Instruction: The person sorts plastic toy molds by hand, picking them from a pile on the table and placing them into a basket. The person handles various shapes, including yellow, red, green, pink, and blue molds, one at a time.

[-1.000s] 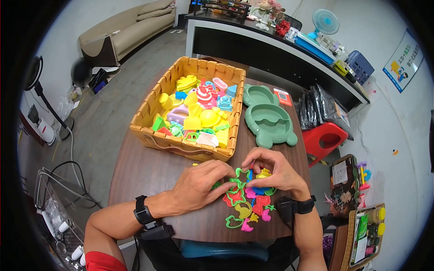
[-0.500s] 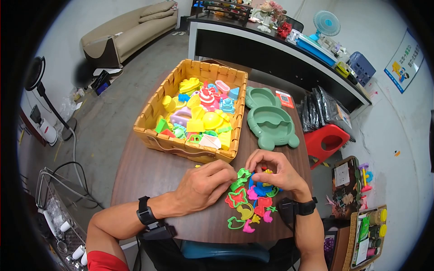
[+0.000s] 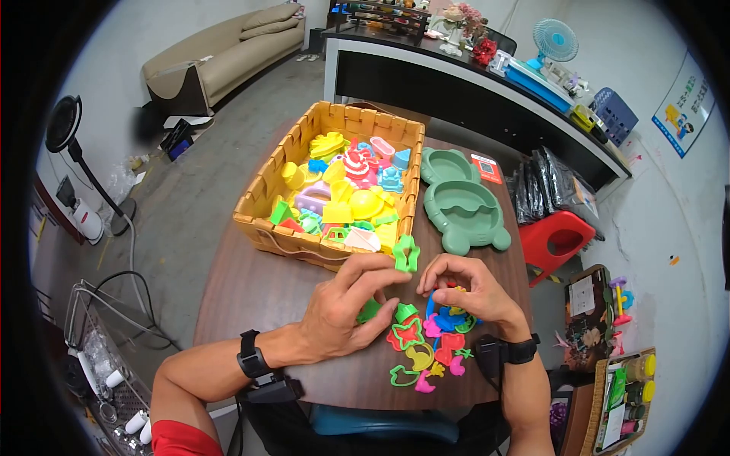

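Observation:
My left hand has its thumb and index finger wide apart. At its fingertips a green cookie cutter stands up by the basket's near corner, and another green piece shows between thumb and fingers, partly hidden. My right hand hovers curled, thumb and fingers apart, over blue pieces of the cutter pile. Below lie a red and green butterfly-like cutter, a yellow-green crescent cutter, a red cutter, a green outline cutter and small pink pieces.
A woven basket of colourful plastic moulds stands on the brown table. Two green animal-shaped trays lie right of it. A red stool is beyond the table's right edge. Both wrists wear black straps.
A green cutter has moved from the pile up toward the basket's near corner. My left thumb and index finger have spread apart. My right hand stays over the pile.

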Demonstrator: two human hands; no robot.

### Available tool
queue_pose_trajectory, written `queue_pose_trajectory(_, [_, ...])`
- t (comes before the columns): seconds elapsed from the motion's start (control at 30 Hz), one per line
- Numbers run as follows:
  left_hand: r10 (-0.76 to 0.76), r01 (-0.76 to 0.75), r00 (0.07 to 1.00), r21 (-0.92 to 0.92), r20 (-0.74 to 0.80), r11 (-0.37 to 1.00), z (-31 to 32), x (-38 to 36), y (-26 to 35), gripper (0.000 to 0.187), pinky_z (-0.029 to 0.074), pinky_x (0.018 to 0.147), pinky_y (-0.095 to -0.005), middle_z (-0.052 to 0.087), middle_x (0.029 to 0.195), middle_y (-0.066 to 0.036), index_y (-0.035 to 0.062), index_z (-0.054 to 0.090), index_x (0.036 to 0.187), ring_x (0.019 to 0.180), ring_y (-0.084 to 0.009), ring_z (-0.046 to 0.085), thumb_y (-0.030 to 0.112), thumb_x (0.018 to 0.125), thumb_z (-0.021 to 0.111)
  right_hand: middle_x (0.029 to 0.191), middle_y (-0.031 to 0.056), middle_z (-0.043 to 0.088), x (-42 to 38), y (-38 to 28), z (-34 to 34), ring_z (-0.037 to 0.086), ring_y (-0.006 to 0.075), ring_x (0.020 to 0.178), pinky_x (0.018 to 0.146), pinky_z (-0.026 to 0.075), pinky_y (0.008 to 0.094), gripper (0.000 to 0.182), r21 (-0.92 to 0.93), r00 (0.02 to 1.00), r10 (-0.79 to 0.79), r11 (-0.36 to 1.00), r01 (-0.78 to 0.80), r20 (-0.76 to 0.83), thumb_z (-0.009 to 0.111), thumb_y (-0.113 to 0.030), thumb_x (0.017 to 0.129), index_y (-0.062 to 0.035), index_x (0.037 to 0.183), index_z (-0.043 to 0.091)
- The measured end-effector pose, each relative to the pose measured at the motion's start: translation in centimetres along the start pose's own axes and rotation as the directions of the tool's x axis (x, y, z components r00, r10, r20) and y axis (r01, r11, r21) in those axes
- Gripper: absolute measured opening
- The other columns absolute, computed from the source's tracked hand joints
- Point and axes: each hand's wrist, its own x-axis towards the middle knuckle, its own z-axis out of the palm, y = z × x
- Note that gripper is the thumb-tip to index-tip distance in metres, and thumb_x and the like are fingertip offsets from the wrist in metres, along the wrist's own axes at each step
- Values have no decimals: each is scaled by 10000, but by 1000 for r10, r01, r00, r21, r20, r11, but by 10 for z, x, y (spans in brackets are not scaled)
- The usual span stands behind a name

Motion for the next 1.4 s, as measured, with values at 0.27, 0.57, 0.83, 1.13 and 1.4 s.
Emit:
queue_pose_trajectory(0.27, [0,0,1000,6,14,1000,1,1,2,288,629,722,-394,712,1282,-72,87,736,1314,941,-273,809,152,1053,839,1180,7,792,1,2,3,741,69,1042,932,606,267,235,-33,1000,-10,999,10,-6,884,-169,1106,-23,1259,783])
queue_pose_trajectory(0.57, [3,-3,1000,8,29,1000,1,3,3,276,630,725,-398,717,1272,-69,89,740,1303,940,-276,809,154,1054,840,1167,18,804,-1,-1,2,752,75,1026,916,603,276,254,-114,998,59,992,-60,-4,888,-188,1101,-18,1263,792])
queue_pose_trajectory(0.83, [6,-6,999,-1,47,1000,0,1,4,266,631,728,-402,722,1264,-67,91,744,1294,940,-279,808,157,1055,840,1196,30,798,1,-3,5,744,88,1041,915,598,282,259,-118,999,36,992,-37,-11,886,-201,1097,-20,1258,794])
queue_pose_trajectory(1.13, [11,-11,998,-8,57,1000,-2,1,3,255,632,731,-406,727,1254,-64,92,748,1283,940,-282,808,160,1056,841,1675,148,648,5,8,8,634,294,1462,1205,535,423,420,-499,962,-170,866,42,-214,865,-270,1095,-85,1469,819])
queue_pose_trajectory(1.4, [20,-19,998,-10,60,1000,-3,2,2,244,633,734,-409,732,1246,-62,94,752,1273,939,-284,807,163,1056,842,1671,155,663,2,4,0,576,355,1581,1331,444,477,516,-641,999,-15,767,-17,-44,876,-269,1090,-91,1567,791])
